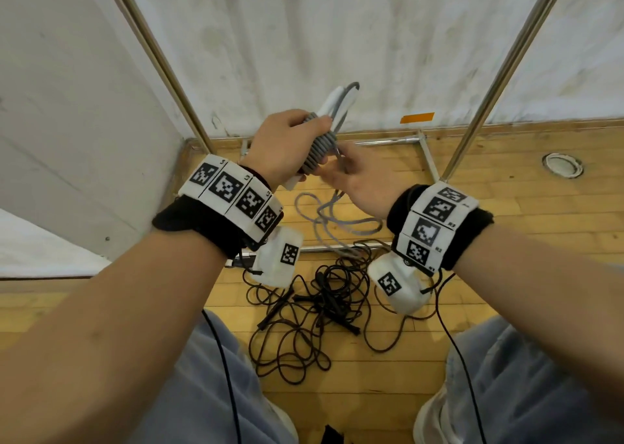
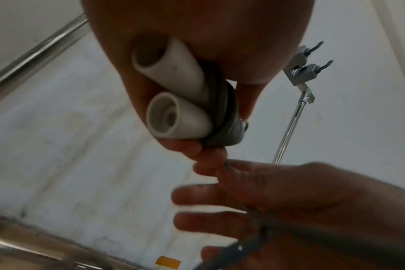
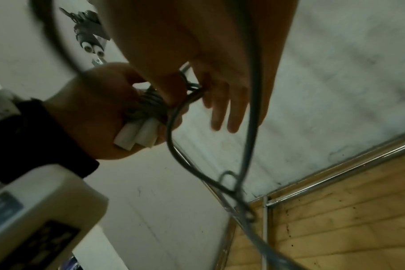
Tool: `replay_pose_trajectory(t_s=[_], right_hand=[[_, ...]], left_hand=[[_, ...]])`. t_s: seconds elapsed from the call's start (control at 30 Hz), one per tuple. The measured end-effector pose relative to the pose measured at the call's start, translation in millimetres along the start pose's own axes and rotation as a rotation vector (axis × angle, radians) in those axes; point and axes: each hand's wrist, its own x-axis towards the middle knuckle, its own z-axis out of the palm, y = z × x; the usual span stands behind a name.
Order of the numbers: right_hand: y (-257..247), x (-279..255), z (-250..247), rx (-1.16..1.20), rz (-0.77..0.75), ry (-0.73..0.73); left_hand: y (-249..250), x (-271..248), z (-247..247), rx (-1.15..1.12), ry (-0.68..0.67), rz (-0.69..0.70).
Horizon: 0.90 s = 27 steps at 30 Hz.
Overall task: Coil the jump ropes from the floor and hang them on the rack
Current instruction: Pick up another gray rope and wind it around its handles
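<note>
My left hand [image 1: 297, 136] grips the two white handles [image 1: 332, 102] of a grey jump rope, with its cord wound in tight turns [image 1: 317, 153] round them. The handle ends [image 2: 173, 118] point at the left wrist camera. My right hand [image 1: 342, 172] is just right of the bundle and pinches the loose grey cord [image 3: 250, 127] between thumb and forefinger; its other fingers [image 3: 222, 117] are stretched out. The rest of the grey cord [image 1: 334, 221] trails down in loops to the floor. A tangle of black jump ropes [image 1: 304, 312] lies on the floor below my wrists.
The rack's metal posts [image 1: 158, 59] [image 1: 516, 55] rise left and right against a white wall, its base bars [image 1: 388, 140] on the wooden floor. Up on the rack are hooks [image 2: 305, 69], and a coiled rope with white ends [image 3: 92, 47] hangs there. My knees flank the black ropes.
</note>
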Motion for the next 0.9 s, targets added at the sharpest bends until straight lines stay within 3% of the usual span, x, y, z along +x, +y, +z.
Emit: replay_pose_trajectory(t_s=[0.13, 0.27, 0.33, 0.4, 0.47, 0.63, 0.77, 0.9], right_hand=[[5.3, -1.9, -6.9, 0.083, 0.039, 0.072], [1.9, -5.7, -10.3, 0.297, 0.151, -0.018], [1.7, -7.5, -13.7, 0.103, 0.114, -0.027], [0.5, -8.9, -19.0, -0.304, 0.007, -0.033], [-1.9, -10.6, -24.0, -0.580, -0.052, -0.057], [-8.0, -15.0, -29.8, -0.931, -0.109, -0.193], [-8.3, -15.4, -36.8, -1.029, -0.195, -0.123], [-3.2, -10.0, -48.1, -0.986, -0.289, -0.028]], left_hand=[[-1.7, -1.8, -4.7, 0.047, -0.043, 0.050], [-12.3, 4.2, -6.2, 0.339, 0.110, 0.204], [-19.9, 8.0, -10.6, 0.606, 0.185, 0.263], [-26.7, 9.2, -12.9, 0.820, 0.209, 0.272], [-32.9, 10.2, -10.9, 0.976, 0.163, 0.269], [-41.0, 8.6, 1.5, 1.181, -0.031, 0.177], [-42.6, 1.3, 14.1, 1.243, -0.187, 0.199], [-38.5, -6.3, 17.6, 1.165, -0.334, 0.285]])
